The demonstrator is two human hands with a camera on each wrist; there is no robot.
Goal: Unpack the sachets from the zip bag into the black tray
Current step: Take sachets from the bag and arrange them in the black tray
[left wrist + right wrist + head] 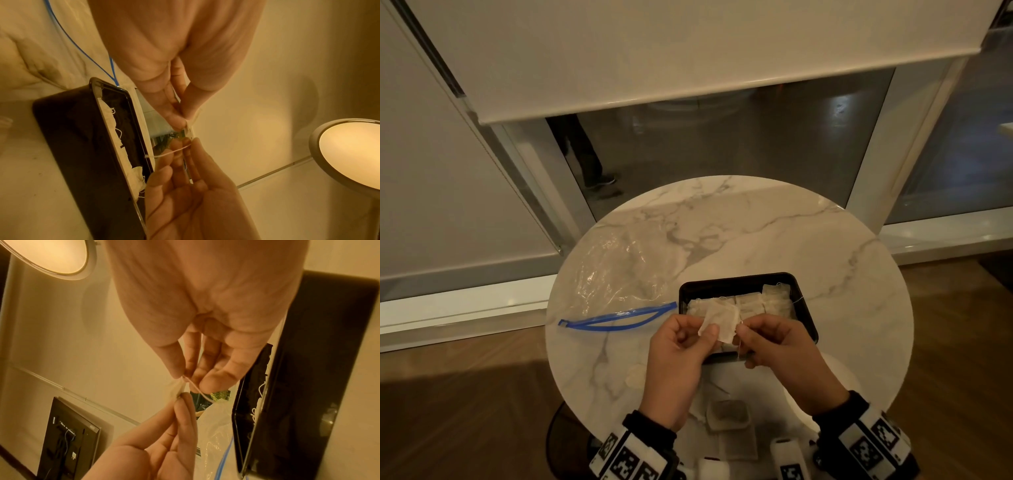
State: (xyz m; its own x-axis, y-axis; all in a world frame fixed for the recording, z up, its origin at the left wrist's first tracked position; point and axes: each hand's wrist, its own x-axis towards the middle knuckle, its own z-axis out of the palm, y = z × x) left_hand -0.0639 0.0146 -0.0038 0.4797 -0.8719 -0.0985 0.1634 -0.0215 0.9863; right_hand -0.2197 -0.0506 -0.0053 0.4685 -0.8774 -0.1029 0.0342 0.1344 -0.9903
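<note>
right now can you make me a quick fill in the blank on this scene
Both hands hold one ____ above the tray.
The zip bag lies to the ____ of the tray.
The bag's zip strip is ____ in colour.
The table top is ____ in shape.

Missing: sachet; left; blue; round

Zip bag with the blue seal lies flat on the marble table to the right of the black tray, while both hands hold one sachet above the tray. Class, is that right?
Not quite. In the head view the zip bag lies left of the black tray, not right. The rest holds: left hand and right hand hold one sachet above the tray, on the marble table.
</note>
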